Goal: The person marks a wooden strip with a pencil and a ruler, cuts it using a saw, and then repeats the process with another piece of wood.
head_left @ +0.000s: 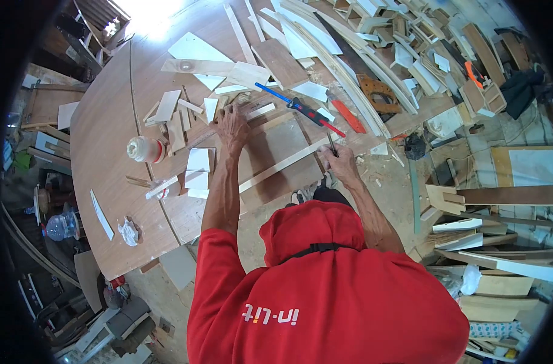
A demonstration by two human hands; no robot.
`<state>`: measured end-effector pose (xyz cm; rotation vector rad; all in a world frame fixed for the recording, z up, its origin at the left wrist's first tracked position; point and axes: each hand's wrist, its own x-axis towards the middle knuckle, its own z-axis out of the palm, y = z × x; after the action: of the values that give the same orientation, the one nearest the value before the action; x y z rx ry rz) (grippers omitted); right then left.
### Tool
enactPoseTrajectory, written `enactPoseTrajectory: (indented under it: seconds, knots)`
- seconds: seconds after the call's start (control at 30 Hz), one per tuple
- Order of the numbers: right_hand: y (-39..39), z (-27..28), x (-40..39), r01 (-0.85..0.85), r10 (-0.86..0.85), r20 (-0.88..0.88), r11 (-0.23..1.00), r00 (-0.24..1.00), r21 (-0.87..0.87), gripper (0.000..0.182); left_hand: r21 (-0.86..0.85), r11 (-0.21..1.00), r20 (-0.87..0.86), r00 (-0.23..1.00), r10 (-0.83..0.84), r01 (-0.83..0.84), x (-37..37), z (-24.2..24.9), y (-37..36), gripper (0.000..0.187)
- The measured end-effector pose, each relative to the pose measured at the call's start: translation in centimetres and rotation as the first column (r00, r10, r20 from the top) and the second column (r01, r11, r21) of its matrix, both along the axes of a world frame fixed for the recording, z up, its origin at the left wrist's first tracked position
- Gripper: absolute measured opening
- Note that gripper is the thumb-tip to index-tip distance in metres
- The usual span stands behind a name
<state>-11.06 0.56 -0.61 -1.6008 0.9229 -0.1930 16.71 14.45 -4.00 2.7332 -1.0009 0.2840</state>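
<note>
My left hand (231, 126) rests at the far side of a wooden frame (288, 162), its fingers bent and somewhat apart on the wood near small offcuts. At the frame's right end, my right hand (340, 161) is closed around a thin dark tool (331, 143) that points away from me; its exact kind is too small to tell. Just beyond this hand lies a long tool (305, 111) with a dark grip, one blue end and one red end. A flat orange-red tool (347, 116) is beside it.
White and bare wood offcuts (197, 51) lie across the table (100, 158). A handsaw (376, 94) and long curved strips (349, 79) are at the right. A jar (144, 149) stands left of my left hand. Stacked wood pieces (501, 264) crowd the right floor.
</note>
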Motion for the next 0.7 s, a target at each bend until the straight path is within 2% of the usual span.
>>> enactPoseTrajectory:
  seconds: [0.1,0.17,0.3,0.37,0.47,0.5,0.53,0.6,0.63,0.67,0.7]
  knots:
    - [0.4,-1.0,-0.5,0.010,-0.011,0.033,1.000,0.999,0.028,0.022,0.069,0.997,-0.057,0.998,-0.017,0.021,1.0,0.4,-0.2,0.042]
    - [0.5,-1.5,-0.8,0.036,-0.036,0.005,0.999,0.999,-0.017,0.022,0.133,0.988,-0.102,0.993,-0.060,0.073,1.4,1.1,-0.3,0.036]
    - [0.6,-2.0,-1.1,0.064,-0.064,0.032,0.998,0.997,-0.005,0.021,0.157,0.979,-0.123,0.986,-0.113,0.132,2.0,1.9,-0.2,0.029]
    - [0.6,-1.6,-1.1,0.067,-0.068,0.052,0.998,0.996,0.015,0.021,0.051,0.988,0.054,0.987,-0.151,0.149,2.0,2.3,-0.1,0.026]
    - [0.8,-2.0,-0.9,0.102,-0.101,0.071,0.995,0.992,-0.004,0.022,0.010,0.992,0.139,0.983,-0.123,0.122,2.3,4.2,-0.7,0.024]
    - [1.1,-1.4,-0.8,0.103,-0.103,0.067,0.995,0.992,0.000,0.022,-0.065,0.991,0.152,0.983,-0.105,0.116,2.0,5.5,-1.2,0.021]
    - [1.5,-0.1,-0.4,0.145,-0.145,0.122,0.989,0.982,0.011,0.023,-0.063,0.991,0.149,0.983,-0.106,0.116,1.9,7.1,-1.6,0.021]
    - [1.5,0.4,0.2,0.185,-0.186,0.173,0.982,0.967,0.024,0.025,-0.182,0.964,0.338,0.933,-0.125,0.195,1.5,10.6,-2.6,0.013]
    - [1.3,0.1,0.5,0.194,-0.178,0.227,0.979,0.958,-0.055,0.027,-0.179,0.965,0.333,0.935,-0.126,0.194,0.6,13.1,-2.9,0.013]
    - [1.1,-0.1,0.8,0.207,-0.163,0.282,0.969,0.945,-0.133,0.028,-0.296,0.926,0.356,0.927,-0.120,0.233,-0.7,16.1,-3.2,0.013]
    - [1.0,1.4,0.9,0.176,-0.125,0.258,0.967,0.958,-0.184,0.029,-0.405,0.873,0.379,0.919,-0.111,0.273,-1.9,17.9,-3.4,0.012]
